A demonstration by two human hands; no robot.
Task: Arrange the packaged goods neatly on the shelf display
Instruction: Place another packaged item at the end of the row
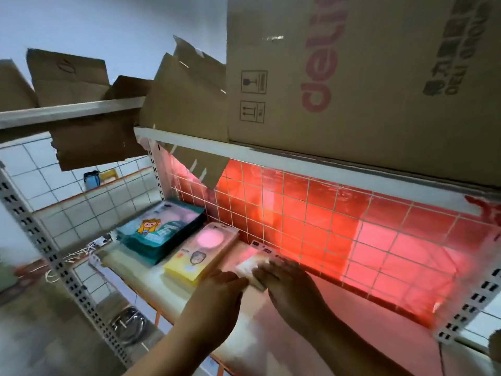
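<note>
the left hand [217, 290] and right hand [288, 284] are pressing, fingers flat, against a pale packet [250, 267] on the shelf [151, 287], probably squaring it beside the yellow stack [202, 253]; beyond that, a teal stack [162, 232] is lying near the red grid [352, 240].

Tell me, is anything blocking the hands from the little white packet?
Nothing visible. Both the left hand and the right hand touch the white packet on the shelf, right of the yellow stack.
</note>
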